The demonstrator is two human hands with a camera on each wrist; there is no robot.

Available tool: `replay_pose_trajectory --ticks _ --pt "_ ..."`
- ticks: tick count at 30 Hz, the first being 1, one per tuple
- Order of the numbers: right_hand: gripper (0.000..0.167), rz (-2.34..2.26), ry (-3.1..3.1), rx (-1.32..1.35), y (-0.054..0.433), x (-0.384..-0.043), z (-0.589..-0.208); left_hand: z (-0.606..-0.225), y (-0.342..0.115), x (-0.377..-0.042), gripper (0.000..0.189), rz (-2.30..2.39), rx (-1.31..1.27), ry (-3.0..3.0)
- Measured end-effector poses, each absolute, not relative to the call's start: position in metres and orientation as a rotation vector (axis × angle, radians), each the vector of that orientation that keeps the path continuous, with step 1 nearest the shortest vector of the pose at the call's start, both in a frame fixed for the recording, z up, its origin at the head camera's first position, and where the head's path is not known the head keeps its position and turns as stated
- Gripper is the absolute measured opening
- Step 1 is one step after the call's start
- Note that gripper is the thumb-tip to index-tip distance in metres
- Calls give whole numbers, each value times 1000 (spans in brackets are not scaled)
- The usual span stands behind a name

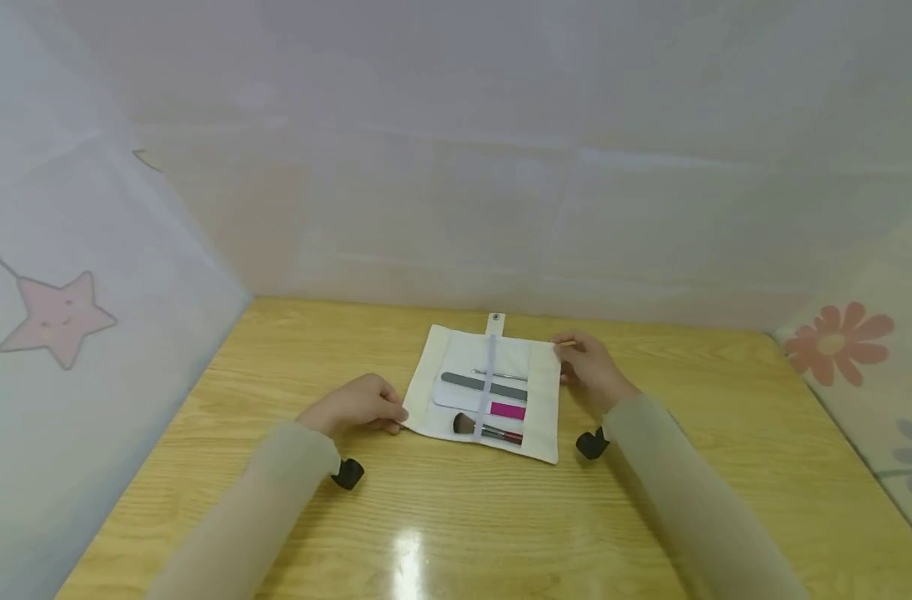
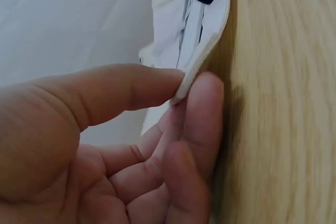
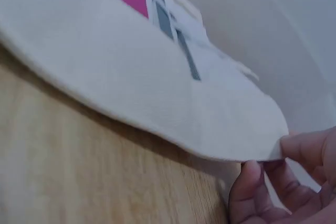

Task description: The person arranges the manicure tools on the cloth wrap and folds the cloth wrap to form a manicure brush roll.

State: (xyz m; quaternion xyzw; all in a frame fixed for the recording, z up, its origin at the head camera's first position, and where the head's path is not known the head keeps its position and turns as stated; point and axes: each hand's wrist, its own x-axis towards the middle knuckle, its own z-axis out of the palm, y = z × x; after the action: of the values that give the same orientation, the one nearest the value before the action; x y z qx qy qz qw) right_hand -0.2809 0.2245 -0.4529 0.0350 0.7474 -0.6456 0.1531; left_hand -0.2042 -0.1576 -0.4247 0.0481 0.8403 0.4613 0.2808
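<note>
A white fabric tool case (image 1: 542, 408) lies spread open on the wooden table, its snap tab (image 1: 496, 323) pointing to the back. An elastic strap runs across the tools inside: a makeup brush (image 1: 464, 423), a grey nail file (image 1: 463, 381), a thin metal tool (image 1: 501, 375) and a piece with a magenta end (image 1: 508, 411). My left hand (image 1: 362, 405) pinches the case's near left corner between thumb and index finger. At the far right corner, my right hand (image 1: 589, 364) pinches the edge, thumb on top. In the left wrist view the held edge (image 2: 202, 56) is lifted slightly.
The wooden table (image 1: 471, 533) extends around the case on all sides. Behind it hangs a pale sheet (image 1: 441, 208). Side sheets carry a pink star (image 1: 57, 319) at left and a red flower (image 1: 839, 343) at right. A small black device sits at each wrist.
</note>
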Motion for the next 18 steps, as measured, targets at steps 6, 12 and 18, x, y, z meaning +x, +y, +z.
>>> replay_pose_trajectory --ticks 6,12,18 --pt "29 -1719 2244 107 225 -295 -456 -421 -146 -186 24 1193 133 2273" --pt "34 -1633 2286 68 224 -297 -459 -419 -147 -175 25 1142 134 2310" --pt "45 -1686 2301 11 227 -287 -461 -418 -152 -174 24 1083 195 2389"
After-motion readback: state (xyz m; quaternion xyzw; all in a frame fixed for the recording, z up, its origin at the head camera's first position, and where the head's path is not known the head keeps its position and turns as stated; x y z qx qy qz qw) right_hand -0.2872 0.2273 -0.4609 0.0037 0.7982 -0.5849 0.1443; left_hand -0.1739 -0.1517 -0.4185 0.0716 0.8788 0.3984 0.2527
